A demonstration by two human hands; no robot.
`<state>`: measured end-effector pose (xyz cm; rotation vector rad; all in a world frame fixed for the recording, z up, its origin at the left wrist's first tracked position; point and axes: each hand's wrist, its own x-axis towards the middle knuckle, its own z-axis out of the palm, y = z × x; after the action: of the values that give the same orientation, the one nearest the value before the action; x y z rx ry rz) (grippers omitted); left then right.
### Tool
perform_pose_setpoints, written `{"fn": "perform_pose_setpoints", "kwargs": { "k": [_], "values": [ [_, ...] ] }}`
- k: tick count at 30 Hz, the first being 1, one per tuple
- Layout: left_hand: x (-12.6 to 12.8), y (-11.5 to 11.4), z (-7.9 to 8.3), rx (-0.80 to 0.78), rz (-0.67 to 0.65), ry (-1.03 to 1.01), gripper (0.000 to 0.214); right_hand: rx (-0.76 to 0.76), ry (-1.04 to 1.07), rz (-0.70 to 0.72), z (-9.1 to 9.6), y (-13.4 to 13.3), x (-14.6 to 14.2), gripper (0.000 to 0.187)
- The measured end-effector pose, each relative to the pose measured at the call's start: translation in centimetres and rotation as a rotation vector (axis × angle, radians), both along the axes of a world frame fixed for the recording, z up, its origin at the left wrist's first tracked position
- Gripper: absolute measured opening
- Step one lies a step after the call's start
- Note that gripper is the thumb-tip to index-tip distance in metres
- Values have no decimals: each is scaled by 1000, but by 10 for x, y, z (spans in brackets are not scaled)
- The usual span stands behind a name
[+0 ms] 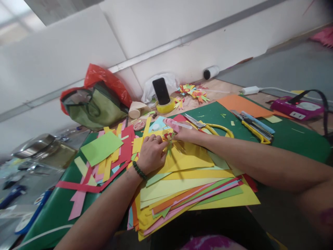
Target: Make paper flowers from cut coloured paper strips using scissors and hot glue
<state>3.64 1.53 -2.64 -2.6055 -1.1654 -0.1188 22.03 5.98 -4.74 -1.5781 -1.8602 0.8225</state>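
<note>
Stack of coloured paper (182,187) at near edge of green worktop (293,139). Small multicoloured paper piece (169,136) over yellow sheet (192,158) atop stack. Left hand (153,154) bent-fingered against piece; whether pinching, I cannot tell. Right hand (185,134) grasping pink-and-clear tool (171,123) just beside piece, as I see it from my end. Yellow-handled scissors (200,124) toward far edge; cutter knife (253,130) nearer right end. Light-green sheet (102,148) toward left edge, over paper strips (107,170).
</note>
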Motion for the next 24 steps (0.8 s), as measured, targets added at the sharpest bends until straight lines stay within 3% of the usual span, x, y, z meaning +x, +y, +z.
{"fn": "perform_pose_setpoints", "kwargs": {
  "k": [8,16,24],
  "values": [
    [4,-1,-1,-32,20,18,30,17,8,-8,-1,-1,1,21],
    [-9,-5,-1,92,30,-209,32,54,-79,29,3,0,1,20],
    [-3,-5,-1,19,14,-24,21,52,-27,30,-3,3,2,23]
  ]
}}
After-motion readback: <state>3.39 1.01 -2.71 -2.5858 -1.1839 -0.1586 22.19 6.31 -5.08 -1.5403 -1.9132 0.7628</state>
